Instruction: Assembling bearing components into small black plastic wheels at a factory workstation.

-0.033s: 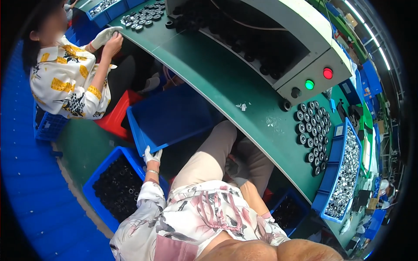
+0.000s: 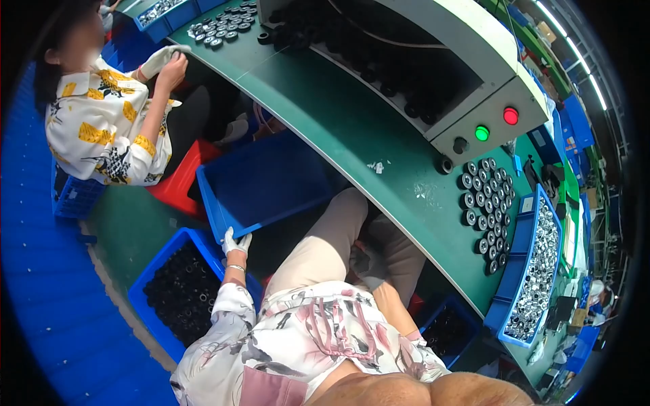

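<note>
Gloved left hand (image 2: 236,241) grips the corner of an empty blue crate (image 2: 264,183)
Head view: fingers curl closed over its rim, tipping it beside the leg, above a bin of black parts (image 2: 177,291); right hand is hidden, so its fingers cannot be told

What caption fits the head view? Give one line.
Gloved left hand grips an empty blue bin beside a green table.

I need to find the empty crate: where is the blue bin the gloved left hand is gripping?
In the head view, the empty blue bin sits tilted left of centre, below the green table's edge, with the left hand on its lower corner, above the bin of black parts.
</note>
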Action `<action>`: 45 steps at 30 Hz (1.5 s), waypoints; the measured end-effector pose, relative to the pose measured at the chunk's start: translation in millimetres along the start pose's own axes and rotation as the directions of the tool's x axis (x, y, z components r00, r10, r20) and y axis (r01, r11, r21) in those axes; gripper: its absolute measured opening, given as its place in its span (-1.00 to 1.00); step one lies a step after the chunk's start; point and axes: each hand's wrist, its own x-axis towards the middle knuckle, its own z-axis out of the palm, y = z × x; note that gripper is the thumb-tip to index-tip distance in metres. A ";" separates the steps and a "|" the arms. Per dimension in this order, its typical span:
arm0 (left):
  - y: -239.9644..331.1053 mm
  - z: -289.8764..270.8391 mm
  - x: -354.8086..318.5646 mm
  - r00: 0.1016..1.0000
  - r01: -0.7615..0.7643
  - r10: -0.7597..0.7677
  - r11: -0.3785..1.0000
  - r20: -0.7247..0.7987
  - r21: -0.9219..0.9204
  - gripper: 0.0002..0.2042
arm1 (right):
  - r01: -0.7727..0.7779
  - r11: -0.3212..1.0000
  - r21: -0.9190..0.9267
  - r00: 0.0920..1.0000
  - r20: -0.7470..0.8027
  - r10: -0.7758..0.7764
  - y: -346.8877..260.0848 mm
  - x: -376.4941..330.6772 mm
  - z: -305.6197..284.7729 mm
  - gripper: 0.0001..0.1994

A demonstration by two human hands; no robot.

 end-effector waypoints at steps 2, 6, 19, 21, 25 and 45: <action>6.5 -3.1 10.1 0.996 0.081 -0.082 0.996 0.020 0.043 -0.41 | -0.142 0.879 0.455 0.943 -0.207 0.260 -29.3 -8.0 41.8 -0.86; 20.8 1.9 29.4 0.994 -0.104 0.100 0.887 0.033 0.449 -0.69 | -0.209 0.852 0.480 0.907 -0.230 0.352 -34.1 -6.6 45.1 -0.88; 103.7 82.7 25.4 0.946 0.109 -0.313 0.552 0.084 0.827 -0.83 | -0.115 0.971 0.208 0.973 -0.171 0.152 -0.1 6.8 -5.1 -0.97; 112.8 72.6 39.9 0.930 0.180 -0.366 0.551 0.042 0.815 -0.89 | -0.304 0.806 0.507 0.937 0.007 0.349 -12.0 3.0 14.2 -0.95; 109.8 108.4 48.6 0.900 0.313 -0.434 0.584 -0.038 0.749 -0.91 | -0.249 0.873 0.420 0.919 -0.181 0.349 -24.1 -3.0 31.1 -0.92; 68.7 53.5 6.9 0.987 0.154 -0.162 0.879 -0.021 0.452 -0.68 | -0.273 0.824 0.497 0.916 -0.126 0.380 -17.2 3.4 22.4 -0.90</action>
